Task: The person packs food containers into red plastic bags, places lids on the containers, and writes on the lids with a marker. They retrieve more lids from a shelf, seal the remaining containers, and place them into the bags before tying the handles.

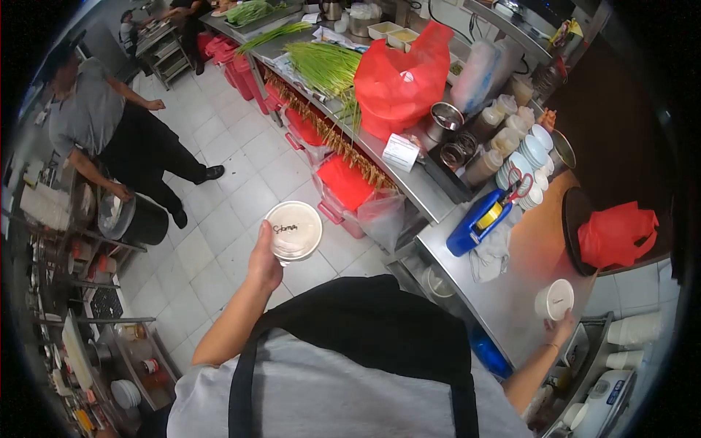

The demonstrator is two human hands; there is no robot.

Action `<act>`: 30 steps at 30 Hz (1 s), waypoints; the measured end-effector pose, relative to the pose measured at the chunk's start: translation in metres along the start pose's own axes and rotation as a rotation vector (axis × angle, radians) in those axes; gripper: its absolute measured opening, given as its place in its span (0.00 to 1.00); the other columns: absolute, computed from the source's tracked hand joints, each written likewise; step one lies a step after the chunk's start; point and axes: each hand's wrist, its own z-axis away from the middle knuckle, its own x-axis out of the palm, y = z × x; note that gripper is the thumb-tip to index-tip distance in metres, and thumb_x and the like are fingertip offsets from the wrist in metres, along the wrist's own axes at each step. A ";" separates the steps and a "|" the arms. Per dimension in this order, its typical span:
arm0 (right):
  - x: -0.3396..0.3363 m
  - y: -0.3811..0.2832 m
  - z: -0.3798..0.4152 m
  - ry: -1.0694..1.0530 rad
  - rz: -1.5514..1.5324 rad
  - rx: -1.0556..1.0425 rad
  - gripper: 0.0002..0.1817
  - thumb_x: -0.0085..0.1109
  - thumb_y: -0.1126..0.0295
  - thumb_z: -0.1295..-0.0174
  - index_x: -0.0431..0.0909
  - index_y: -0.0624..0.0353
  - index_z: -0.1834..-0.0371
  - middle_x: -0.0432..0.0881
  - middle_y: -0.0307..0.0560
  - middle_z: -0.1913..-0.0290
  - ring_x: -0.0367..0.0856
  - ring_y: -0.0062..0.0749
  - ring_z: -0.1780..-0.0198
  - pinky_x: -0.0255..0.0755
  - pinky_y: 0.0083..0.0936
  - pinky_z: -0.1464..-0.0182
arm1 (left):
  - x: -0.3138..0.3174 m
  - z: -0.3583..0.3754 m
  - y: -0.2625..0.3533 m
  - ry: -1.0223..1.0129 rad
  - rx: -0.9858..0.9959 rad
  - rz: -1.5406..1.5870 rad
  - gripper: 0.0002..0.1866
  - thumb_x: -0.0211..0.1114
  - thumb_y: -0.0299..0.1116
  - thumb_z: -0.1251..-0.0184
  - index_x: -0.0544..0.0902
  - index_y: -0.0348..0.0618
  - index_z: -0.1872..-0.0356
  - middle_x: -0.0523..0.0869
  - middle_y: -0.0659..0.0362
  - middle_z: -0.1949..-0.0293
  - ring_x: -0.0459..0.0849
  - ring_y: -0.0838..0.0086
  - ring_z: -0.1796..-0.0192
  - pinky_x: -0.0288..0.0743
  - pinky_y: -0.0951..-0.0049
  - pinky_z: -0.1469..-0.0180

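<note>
My left hand (266, 257) is closed around a round white lidded container (296, 231) with dark handwriting on its lid, held out over the tiled floor. Out to the right, my right hand (561, 330) grips a smaller white lidded tub (554, 300), also marked on the lid, at the edge of the steel counter (467, 292). Near that tub, a red plastic bag (619, 233) sits by a round black tray (577, 226). A blue tape dispenser (478, 223) with yellow tape and red-handled scissors (520, 184) stands on the same counter.
Another red bag (401, 80) stands on the long counter beside green stalks (325, 66) and a paper slip (401, 152). Stacked bowls (529, 155) and sauce bottles (485, 164) line the counter. A person (109, 124) stands at left by a dark bin (142, 219).
</note>
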 end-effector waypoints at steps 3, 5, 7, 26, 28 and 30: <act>0.055 -0.081 0.068 -0.360 0.065 -0.133 0.14 0.53 0.55 0.32 0.73 0.53 0.54 0.78 0.39 0.53 0.78 0.28 0.51 0.76 0.35 0.55 | 0.010 -0.028 0.028 0.012 0.009 0.008 0.32 0.46 0.61 0.28 0.70 0.44 0.37 0.78 0.56 0.42 0.77 0.67 0.41 0.69 0.60 0.41; 0.119 -0.125 0.096 -0.610 0.034 -0.304 0.09 0.51 0.62 0.30 0.73 0.54 0.54 0.79 0.37 0.54 0.78 0.24 0.51 0.74 0.26 0.53 | 0.019 -0.052 0.038 -0.009 0.020 0.036 0.32 0.46 0.60 0.28 0.70 0.44 0.38 0.78 0.56 0.42 0.78 0.67 0.42 0.70 0.61 0.42; 0.193 -0.167 0.116 -0.782 0.047 -0.426 0.10 0.47 0.68 0.28 0.73 0.57 0.50 0.78 0.39 0.52 0.77 0.25 0.48 0.71 0.24 0.45 | 0.028 -0.074 0.045 -0.043 0.025 0.065 0.31 0.45 0.60 0.27 0.70 0.45 0.38 0.79 0.57 0.43 0.78 0.68 0.42 0.71 0.63 0.43; 0.663 -0.171 0.243 -1.612 0.437 -0.738 0.12 0.61 0.65 0.36 0.68 0.53 0.72 0.75 0.29 0.73 0.70 0.12 0.71 0.65 0.18 0.70 | 0.056 -0.222 0.163 -0.065 0.155 0.151 0.31 0.43 0.57 0.25 0.66 0.41 0.34 0.75 0.55 0.38 0.74 0.67 0.36 0.66 0.64 0.34; 0.660 -0.170 0.244 -1.490 0.600 -0.860 0.08 0.63 0.67 0.38 0.74 0.57 0.64 0.82 0.40 0.68 0.77 0.22 0.68 0.72 0.22 0.63 | 0.064 -0.246 0.178 -0.101 0.126 0.141 0.32 0.43 0.57 0.25 0.66 0.41 0.34 0.75 0.55 0.38 0.75 0.67 0.37 0.68 0.64 0.36; 0.639 -0.187 0.268 -1.272 0.638 -1.094 0.11 0.64 0.68 0.40 0.76 0.58 0.57 0.83 0.45 0.67 0.80 0.29 0.67 0.74 0.24 0.59 | 0.074 -0.270 0.195 -0.163 0.111 0.126 0.32 0.43 0.57 0.25 0.66 0.41 0.34 0.75 0.54 0.38 0.75 0.66 0.38 0.69 0.64 0.36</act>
